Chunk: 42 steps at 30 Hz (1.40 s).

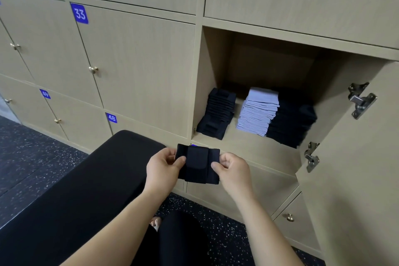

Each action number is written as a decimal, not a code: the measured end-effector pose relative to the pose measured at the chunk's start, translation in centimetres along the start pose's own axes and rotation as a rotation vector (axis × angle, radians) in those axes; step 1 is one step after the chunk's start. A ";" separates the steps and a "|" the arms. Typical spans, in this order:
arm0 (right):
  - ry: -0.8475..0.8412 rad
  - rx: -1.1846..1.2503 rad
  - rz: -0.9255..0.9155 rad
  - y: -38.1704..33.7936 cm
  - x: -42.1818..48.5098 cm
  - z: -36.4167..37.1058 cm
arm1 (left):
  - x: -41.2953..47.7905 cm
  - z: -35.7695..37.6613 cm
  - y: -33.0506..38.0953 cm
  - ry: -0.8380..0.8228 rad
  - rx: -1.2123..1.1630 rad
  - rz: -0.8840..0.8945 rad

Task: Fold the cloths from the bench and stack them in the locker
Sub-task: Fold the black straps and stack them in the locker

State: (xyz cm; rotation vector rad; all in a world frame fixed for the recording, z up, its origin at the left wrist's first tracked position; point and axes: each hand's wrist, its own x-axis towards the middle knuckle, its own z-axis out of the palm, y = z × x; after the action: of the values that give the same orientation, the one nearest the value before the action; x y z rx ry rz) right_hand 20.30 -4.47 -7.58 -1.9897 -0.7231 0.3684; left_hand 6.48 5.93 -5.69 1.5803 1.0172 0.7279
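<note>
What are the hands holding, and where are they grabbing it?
A folded dark cloth, held up in the air. The left hand pinches its left edge and the right hand pinches its right edge.

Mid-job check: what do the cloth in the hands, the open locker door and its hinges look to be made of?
The cloth looks like dark matte fabric, woven or knit: it folds in soft layers. The locker door seems laminated board, matte, with pale printed wood grain. The hinges are shiny bare metal, judging by glints.
</note>
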 end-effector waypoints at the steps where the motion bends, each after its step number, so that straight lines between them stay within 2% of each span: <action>1: 0.004 0.077 0.031 0.2 0.4 -0.1 | 0.3 0.1 0.1 -0.006 -0.063 -0.011; 4: 0.013 0.231 0.117 1.1 2.1 -0.2 | 1.4 0.6 0.7 -0.082 -0.300 -0.087; 8: 0.029 0.323 0.130 1.6 5.1 -0.3 | 4.0 1.5 0.4 -0.111 -0.314 -0.074; 14: 0.055 0.406 0.148 2.4 10.5 -0.6 | 8.2 2.9 -1.7 -0.011 -0.166 -0.049; 21: 0.161 0.436 0.250 3.3 18.1 0.0 | 11.7 3.7 -5.2 -0.020 -0.039 -0.080; 30: 0.158 0.548 0.422 4.0 24.5 2.4 | 13.9 3.3 -8.6 -0.086 0.400 -0.003; 37: 0.167 0.510 0.466 5.8 25.4 3.7 | 14.5 3.5 -10.4 -0.095 0.433 -0.013; 42: 0.246 0.431 0.462 6.5 25.3 4.7 | 14.7 4.3 -10.4 -0.092 0.416 0.001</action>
State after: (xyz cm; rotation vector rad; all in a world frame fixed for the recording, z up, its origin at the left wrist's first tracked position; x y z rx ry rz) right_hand 39.77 12.17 -14.68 -1.7284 -0.0127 0.4924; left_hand 14.28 17.79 -17.54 1.9502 1.1506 0.4550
